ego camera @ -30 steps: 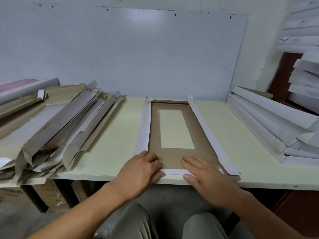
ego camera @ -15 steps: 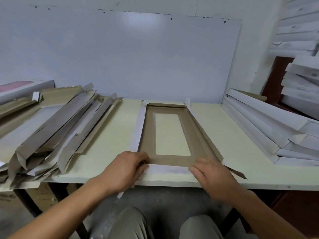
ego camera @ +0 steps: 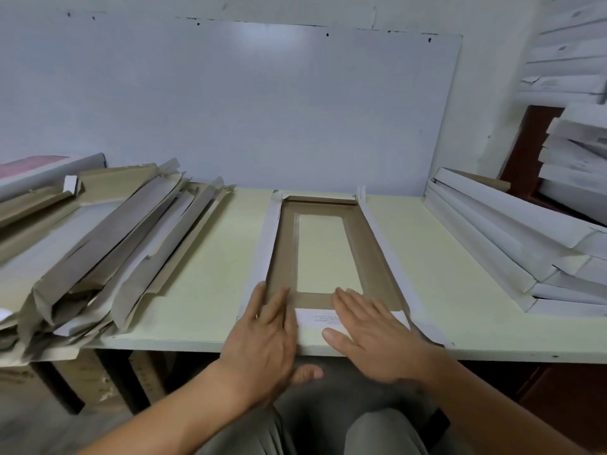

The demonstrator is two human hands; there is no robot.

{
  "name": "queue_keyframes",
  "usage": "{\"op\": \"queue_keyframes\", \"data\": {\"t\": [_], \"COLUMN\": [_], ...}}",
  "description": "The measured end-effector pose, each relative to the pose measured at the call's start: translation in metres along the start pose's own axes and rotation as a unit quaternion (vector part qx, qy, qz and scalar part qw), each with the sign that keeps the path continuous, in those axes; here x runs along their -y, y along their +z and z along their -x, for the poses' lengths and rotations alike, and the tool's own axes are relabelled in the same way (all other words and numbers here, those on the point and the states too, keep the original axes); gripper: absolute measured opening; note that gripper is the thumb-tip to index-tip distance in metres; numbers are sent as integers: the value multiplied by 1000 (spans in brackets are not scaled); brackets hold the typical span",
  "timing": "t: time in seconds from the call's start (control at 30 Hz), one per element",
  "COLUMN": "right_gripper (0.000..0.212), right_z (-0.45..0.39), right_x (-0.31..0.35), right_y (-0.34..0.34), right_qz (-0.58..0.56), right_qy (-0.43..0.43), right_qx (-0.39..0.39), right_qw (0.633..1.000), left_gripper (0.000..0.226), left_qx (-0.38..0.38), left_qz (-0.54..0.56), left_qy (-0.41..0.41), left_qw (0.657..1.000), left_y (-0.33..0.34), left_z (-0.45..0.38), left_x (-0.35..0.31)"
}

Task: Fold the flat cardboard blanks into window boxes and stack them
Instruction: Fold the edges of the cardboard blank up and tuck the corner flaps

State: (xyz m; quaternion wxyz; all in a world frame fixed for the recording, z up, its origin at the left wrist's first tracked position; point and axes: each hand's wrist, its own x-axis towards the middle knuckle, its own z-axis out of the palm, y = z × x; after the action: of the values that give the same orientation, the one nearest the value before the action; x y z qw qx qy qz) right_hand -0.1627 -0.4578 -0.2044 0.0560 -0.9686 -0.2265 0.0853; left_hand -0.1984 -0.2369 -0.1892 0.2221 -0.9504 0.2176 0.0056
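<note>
Both hands lay flat, fingers straight: left hand (ego camera: 267, 326) on the near-left corner and right hand (ego camera: 368, 326) on the folded near flap (ego camera: 317, 320) of the cardboard blank (ego camera: 285, 254), mid-bench (ego camera: 443, 274). Risks: flap springing back once released; crooked crease; blank sliding off the bench edge; side walls (ego camera: 262, 244) collapsing outward.

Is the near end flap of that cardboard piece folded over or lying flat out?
Folded over: near flap lies white-side up on the brown blank.
</note>
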Motion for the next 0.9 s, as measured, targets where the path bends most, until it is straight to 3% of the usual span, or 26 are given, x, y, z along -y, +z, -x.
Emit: {"op": "queue_keyframes", "data": {"t": [0.1,0.17,0.2,0.27,0.3,0.33,0.4,0.47,0.6,0.77,0.9], "right_gripper": [105,105,103,97,87,78,64,46,52,34,52], "right_z": [15,22,25,24,22,18,5,-9,-34,-34,-19], "right_x": [-22,-33,-36,-42,-42,-40,-32,-16,21,40,42], "right_y": [-4,-8,-11,-23,-29,-37,-50,-58,-62,-51,-38], "right_qz": [14,31,32,2,-33,-78,-148,-184,-168,-177,-124], "right_qy": [60,86,85,72,66,65,56,33,-5,-53,-55], "right_qx": [2,7,10,-9,-41,-79,-108,-50,54,53,27], "right_qw": [998,996,996,997,996,992,982,981,984,981,990], "left_gripper": [109,101,92,73,75,84,98,102,102,70,45], "left_qx": [4,-4,-6,-46,-71,-80,-53,-30,-9,-26,-64], "left_qz": [8,128,242,492,558,582,554,476,370,383,444], "left_qy": [-13,19,34,50,51,52,56,84,131,144,160], "left_qw": [1000,992,970,868,825,808,829,875,920,912,879], "left_y": [-2,1,2,6,11,16,28,37,41,41,38], "left_z": [7,11,13,20,24,28,32,29,19,14,15], "left_x": [21,38,49,72,84,95,109,111,106,108,108]}}
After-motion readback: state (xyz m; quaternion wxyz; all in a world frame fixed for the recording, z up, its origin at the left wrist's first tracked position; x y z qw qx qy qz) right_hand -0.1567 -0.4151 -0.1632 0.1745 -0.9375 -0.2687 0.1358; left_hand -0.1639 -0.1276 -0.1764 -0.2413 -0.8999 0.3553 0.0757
